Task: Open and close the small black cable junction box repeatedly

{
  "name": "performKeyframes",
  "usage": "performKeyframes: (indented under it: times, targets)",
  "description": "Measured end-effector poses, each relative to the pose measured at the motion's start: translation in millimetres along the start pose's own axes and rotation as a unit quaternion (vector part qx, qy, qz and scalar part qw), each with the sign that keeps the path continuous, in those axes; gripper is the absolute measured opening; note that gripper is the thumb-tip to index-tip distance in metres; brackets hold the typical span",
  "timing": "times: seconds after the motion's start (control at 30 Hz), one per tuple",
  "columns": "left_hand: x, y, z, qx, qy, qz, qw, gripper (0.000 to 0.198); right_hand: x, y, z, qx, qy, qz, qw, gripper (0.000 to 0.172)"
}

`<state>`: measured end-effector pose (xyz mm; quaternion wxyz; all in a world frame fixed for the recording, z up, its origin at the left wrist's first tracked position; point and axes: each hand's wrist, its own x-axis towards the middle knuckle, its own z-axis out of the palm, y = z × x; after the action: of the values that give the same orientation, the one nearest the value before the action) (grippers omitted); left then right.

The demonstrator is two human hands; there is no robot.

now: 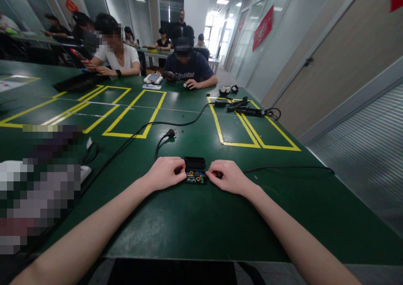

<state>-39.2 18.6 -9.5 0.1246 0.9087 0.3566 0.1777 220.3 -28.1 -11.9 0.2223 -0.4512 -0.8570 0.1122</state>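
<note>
An opened black power adapter lies on the green table in front of me, its circuit board [195, 177] showing in the lower case half. Just beyond it rests the empty case cover [194, 162], inner side up. My left hand [168, 172] is closed at the board's left end, pinching a dark cord end. At the right end, my right hand [227, 176] pinches the other dark cable, close to some thin wires. A black cord with a plug [171, 133] runs behind my left hand. From my right hand a thin black cable [289, 167] stretches right. The fingers partly hide both cord ends.
A long black cable [151, 124] crosses the green table [195, 230]. Bundled cables [247, 108] lie at the far right, among yellow tape outlines [223, 142]. Across the table, a co-worker [189, 64] handles small parts; another person [119, 54] sits farther left. Blurred items [47, 201] cover the left side.
</note>
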Motion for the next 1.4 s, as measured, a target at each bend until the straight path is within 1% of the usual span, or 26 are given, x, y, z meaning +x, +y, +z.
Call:
performKeyframes:
  times: [0.17, 0.33, 0.43, 0.63, 0.9, 1.03, 1.17, 1.27, 1.4]
  targets:
    - [-0.4, -0.5, 0.7, -0.001, -0.014, 0.007, 1.0, 0.018, 0.5, 1.6, 2.3, 0.018, -0.021, 0.003, 1.0, 0.027]
    - [-0.6, 0.3, 1.7, 0.001, -0.02, 0.005, 1.0, 0.022, 1.1, 3.2, 5.3, 0.034, -0.032, 0.036, 0.998, 0.031]
    - [-0.7, -0.2, 3.1, 0.0, -0.022, -0.001, 1.0, 0.024, 1.5, 3.9, 5.8, 0.035, -0.036, 0.039, 0.998, 0.031]
    - [-0.8, -6.9, 8.2, -0.022, -0.009, -0.003, 1.0, 0.025, 2.1, 7.8, 5.4, 0.038, -0.028, 0.011, 0.999, 0.029]
    - [-0.3, -10.9, 12.5, -0.06, 0.01, -0.005, 0.998, 0.024, 1.0, 10.8, 4.0, 0.065, -0.039, 0.024, 0.997, 0.031]
    - [-0.6, -7.9, 11.9, -0.038, 0.01, -0.012, 0.999, 0.022, 0.3, 11.1, 3.7, 0.066, -0.04, 0.017, 0.997, 0.028]
    - [-0.9, -3.8, 11.8, 0.006, -0.004, -0.009, 1.0, 0.019, 0.0, 10.2, 3.5, 0.045, -0.038, -0.001, 0.998, 0.024]
    - [-0.6, -1.6, 11.9, 0.023, -0.001, -0.005, 1.0, 0.02, 0.5, 7.8, 3.3, 0.029, -0.038, -0.012, 0.999, 0.021]
    - [-0.4, -0.5, 10.9, 0.039, -0.004, -0.018, 0.999, 0.019, 1.4, 4.6, 3.0, -0.001, -0.025, -0.01, 1.0, 0.018]
